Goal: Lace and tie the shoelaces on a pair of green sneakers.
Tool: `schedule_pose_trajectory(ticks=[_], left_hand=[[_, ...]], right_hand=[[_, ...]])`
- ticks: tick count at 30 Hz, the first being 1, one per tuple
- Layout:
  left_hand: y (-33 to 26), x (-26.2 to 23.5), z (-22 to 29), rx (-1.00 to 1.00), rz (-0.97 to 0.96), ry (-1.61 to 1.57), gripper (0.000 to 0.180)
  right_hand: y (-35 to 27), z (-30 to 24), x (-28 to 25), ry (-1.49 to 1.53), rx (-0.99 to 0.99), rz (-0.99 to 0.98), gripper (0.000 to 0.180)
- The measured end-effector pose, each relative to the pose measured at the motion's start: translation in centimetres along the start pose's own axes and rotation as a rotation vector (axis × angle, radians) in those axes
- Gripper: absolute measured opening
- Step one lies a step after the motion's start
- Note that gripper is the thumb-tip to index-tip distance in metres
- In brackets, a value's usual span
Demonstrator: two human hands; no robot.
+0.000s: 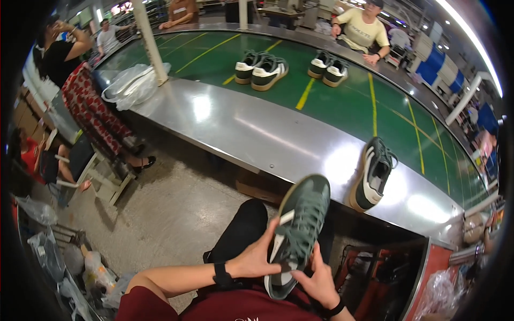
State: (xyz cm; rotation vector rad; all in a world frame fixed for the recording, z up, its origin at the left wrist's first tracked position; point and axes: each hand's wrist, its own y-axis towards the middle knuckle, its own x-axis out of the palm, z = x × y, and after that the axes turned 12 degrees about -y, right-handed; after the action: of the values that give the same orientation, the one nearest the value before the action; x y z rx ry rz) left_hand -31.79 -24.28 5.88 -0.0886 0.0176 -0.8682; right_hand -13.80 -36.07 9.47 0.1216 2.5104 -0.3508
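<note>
A green lace-up sneaker (305,214) with white stripes and a gum-coloured sole is held over my lap, toe pointing away. My left hand (258,251) grips its left side near the heel, thumb at the collar. From the other side my right hand (319,278) closes on the heel end, thumb at the opening. The palm sides of both hands are hidden. Just ahead to the right, a second dark green sneaker (373,174) with a white stripe lies on the steel ledge (241,131), apart from my hands.
Beyond the ledge runs a green conveyor belt (203,59) with yellow lines, carrying a pair of sneakers (262,69) and another pair (327,68). A plastic bag (134,85) lies by a white post (150,43). Other people stand around the belt. A red-edged cabinet (433,267) is at my right.
</note>
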Motion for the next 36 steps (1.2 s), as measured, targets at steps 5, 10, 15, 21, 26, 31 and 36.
schedule_pose_trajectory(ticks=[5,10,15,21,26,31,36], left_hand=[[6.0,-2.9,2.4,-0.07,0.146,-0.26,0.097],[14.5,-5.5,2.1,0.067,0.21,-0.208,0.088],[20.9,-8.2,2.2,0.117,0.236,0.225,0.077],[23.1,-13.6,3.5,0.418,0.459,0.464,0.05],[29.4,-23.3,3.2,0.423,0.512,0.734,0.053],[37.8,-28.1,4.5,0.382,0.481,1.213,0.066],[43.9,-32.4,6.2,0.064,0.483,1.417,0.07]], right_hand=[[3.7,3.7,-5.7,-0.075,-0.141,0.678,0.042],[9.4,8.4,-12.8,-0.268,0.0,0.944,0.049],[14.5,10.2,-17.7,0.303,0.168,0.429,0.051],[18.7,13.3,-18.6,0.064,0.189,0.61,0.056],[18.6,15.1,-18.3,-0.114,0.221,0.686,0.054],[17.7,13.5,-17.8,-0.25,0.296,0.717,0.048],[17.5,12.2,-17.4,-0.175,0.338,0.733,0.038]])
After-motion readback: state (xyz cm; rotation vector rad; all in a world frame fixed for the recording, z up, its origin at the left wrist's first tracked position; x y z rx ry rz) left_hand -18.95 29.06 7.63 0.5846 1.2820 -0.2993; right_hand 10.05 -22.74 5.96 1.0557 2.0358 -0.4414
